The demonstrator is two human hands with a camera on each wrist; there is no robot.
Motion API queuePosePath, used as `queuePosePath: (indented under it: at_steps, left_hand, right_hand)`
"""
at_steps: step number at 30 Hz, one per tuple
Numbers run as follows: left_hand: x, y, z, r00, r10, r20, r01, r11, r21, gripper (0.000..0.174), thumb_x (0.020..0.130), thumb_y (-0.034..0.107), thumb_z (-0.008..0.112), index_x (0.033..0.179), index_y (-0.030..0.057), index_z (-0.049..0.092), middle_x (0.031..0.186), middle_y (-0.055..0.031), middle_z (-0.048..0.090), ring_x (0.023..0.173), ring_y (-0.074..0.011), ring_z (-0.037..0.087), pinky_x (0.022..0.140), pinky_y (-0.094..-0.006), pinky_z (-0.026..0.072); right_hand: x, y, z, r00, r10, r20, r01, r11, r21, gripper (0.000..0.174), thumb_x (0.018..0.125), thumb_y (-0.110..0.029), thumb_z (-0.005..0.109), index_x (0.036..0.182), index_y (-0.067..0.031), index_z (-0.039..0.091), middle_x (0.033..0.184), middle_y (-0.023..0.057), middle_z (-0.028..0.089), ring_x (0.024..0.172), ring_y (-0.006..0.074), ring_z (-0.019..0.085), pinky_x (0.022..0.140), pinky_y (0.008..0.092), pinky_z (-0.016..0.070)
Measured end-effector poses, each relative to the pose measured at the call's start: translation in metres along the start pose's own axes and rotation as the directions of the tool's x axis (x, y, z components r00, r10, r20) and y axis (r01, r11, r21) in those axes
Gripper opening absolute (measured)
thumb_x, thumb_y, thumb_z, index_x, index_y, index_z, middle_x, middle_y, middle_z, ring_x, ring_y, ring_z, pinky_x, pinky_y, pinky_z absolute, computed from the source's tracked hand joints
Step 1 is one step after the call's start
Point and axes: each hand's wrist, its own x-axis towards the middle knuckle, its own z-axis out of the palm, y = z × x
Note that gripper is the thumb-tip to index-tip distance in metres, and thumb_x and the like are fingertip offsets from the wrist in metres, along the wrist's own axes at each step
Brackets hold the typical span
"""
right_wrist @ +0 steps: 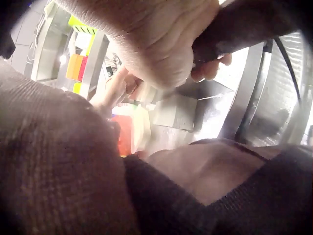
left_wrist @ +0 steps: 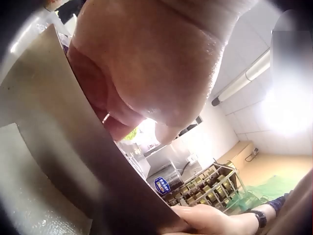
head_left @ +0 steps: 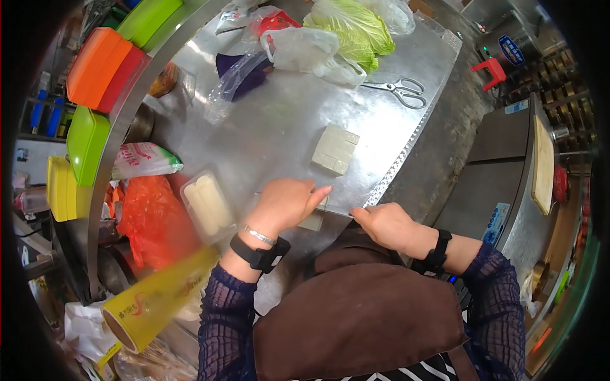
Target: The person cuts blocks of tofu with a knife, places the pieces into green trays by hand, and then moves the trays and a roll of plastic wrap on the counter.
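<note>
My right hand (head_left: 391,225) grips the end of a broad metal knife (left_wrist: 93,152), whose blade fills the lower left of the left wrist view. Under that hand in the right wrist view is a dark shape like a handle. My left hand (head_left: 286,200) is over the metal table (head_left: 273,136), thumb stretched toward the right hand, fingers near the blade; whether they touch it is unclear. A pale block (head_left: 311,221) lies close below the left hand, partly hidden. Farther up the table sits a grey-green block (head_left: 335,149) with lines across its top.
Scissors (head_left: 401,92), cabbage (head_left: 352,28) and plastic bags (head_left: 305,47) lie at the far end. On the left are a clear tray (head_left: 210,203) of pale pieces, a red bag (head_left: 149,216) and a yellow roll (head_left: 159,298). The table's right edge borders the floor.
</note>
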Motion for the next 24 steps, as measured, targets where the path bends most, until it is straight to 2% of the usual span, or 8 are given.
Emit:
queuePosePath:
  at_steps: [4,7,9,11,13,16,19,24]
  left_hand:
    - [0.002,0.000,-0.001,0.999,-0.031,0.015,0.031,1.000,0.001,0.059,0.108,0.052,0.040,0.087,0.0066,0.072,0.081,-0.0193,0.071,0.081,-0.0439,0.067,0.070,-0.0523,0.0507]
    - [0.003,0.007,-0.016,0.995,-0.045,0.093,0.050,0.997,-0.053,0.051,0.107,0.047,0.047,0.093,0.0040,0.072,0.089,-0.0226,0.071,0.086,-0.0448,0.067,0.074,-0.0508,0.0515]
    - [-0.004,0.017,-0.041,0.964,0.032,-0.262,-0.061,0.993,-0.105,0.040,0.105,0.037,0.053,0.096,0.0019,0.070,0.091,-0.0223,0.071,0.086,-0.0430,0.067,0.075,-0.0486,0.0521]
    - [-0.019,0.025,-0.058,0.830,0.039,-0.557,-0.138,0.981,-0.137,0.026,0.099,0.027,0.062,0.096,0.0019,0.069,0.090,-0.0196,0.070,0.084,-0.0402,0.067,0.074,-0.0476,0.0524]
    - [-0.044,0.027,-0.065,0.632,0.001,-0.775,-0.187,0.971,-0.151,0.013,0.090,0.016,0.073,0.092,0.0041,0.068,0.084,-0.0145,0.068,0.080,-0.0363,0.066,0.072,-0.0479,0.0526]
    - [-0.091,0.014,-0.034,0.583,-0.054,-0.811,-0.128,0.979,-0.158,0.013,0.082,0.004,0.076,0.092,0.0055,0.068,0.088,-0.0117,0.068,0.083,-0.0328,0.065,0.074,-0.0443,0.0529]
    - [-0.108,0.002,0.012,0.702,0.005,-0.712,-0.082,0.994,-0.073,0.017,0.080,0.002,0.078,0.094,0.0062,0.069,0.097,-0.0112,0.069,0.088,-0.0318,0.066,0.076,-0.0435,0.0531]
    - [-0.101,-0.001,0.071,0.755,0.060,-0.653,-0.134,0.989,-0.064,0.020,0.078,0.003,0.079,0.096,0.0052,0.071,0.098,-0.0096,0.068,0.089,-0.0320,0.064,0.077,-0.0434,0.0528]
  right_hand:
    - [-0.009,-0.007,-0.008,0.996,-0.036,-0.086,0.036,0.999,-0.010,0.024,0.091,-0.010,0.059,0.114,-0.0060,0.061,0.074,0.0113,0.065,0.063,0.0334,0.068,0.054,0.0438,0.0547]
    - [-0.018,-0.012,-0.015,0.991,-0.037,-0.126,0.036,0.999,-0.007,0.027,0.091,-0.010,0.061,0.117,-0.0064,0.062,0.072,0.0105,0.065,0.061,0.0325,0.068,0.053,0.0432,0.0540]
    - [-0.021,-0.015,-0.024,0.984,-0.041,-0.175,0.042,0.999,0.005,0.026,0.092,-0.011,0.062,0.118,-0.0066,0.063,0.071,0.0100,0.064,0.060,0.0318,0.067,0.052,0.0431,0.0535]
    - [-0.025,-0.019,-0.033,0.971,-0.043,-0.237,0.051,0.998,0.027,0.025,0.093,-0.012,0.064,0.117,-0.0067,0.064,0.070,0.0095,0.064,0.059,0.0312,0.066,0.052,0.0432,0.0530]
    - [-0.029,-0.026,-0.044,0.966,-0.049,-0.255,0.063,0.997,0.050,0.023,0.094,-0.013,0.065,0.116,-0.0067,0.065,0.070,0.0094,0.064,0.059,0.0307,0.066,0.052,0.0431,0.0526]
    - [-0.034,-0.033,-0.043,0.974,-0.031,-0.224,0.050,0.996,0.079,0.024,0.094,-0.012,0.069,0.118,-0.0068,0.064,0.075,0.0109,0.066,0.064,0.0322,0.067,0.054,0.0436,0.0533]
    - [-0.035,-0.035,-0.033,0.983,-0.023,-0.183,0.039,0.996,0.084,0.026,0.094,-0.010,0.070,0.119,-0.0071,0.064,0.076,0.0110,0.067,0.065,0.0328,0.067,0.056,0.0438,0.0535]
    - [-0.035,-0.038,-0.021,0.992,-0.026,-0.123,0.031,0.999,0.033,0.025,0.094,-0.010,0.067,0.119,-0.0072,0.064,0.073,0.0101,0.064,0.062,0.0321,0.066,0.055,0.0438,0.0531]
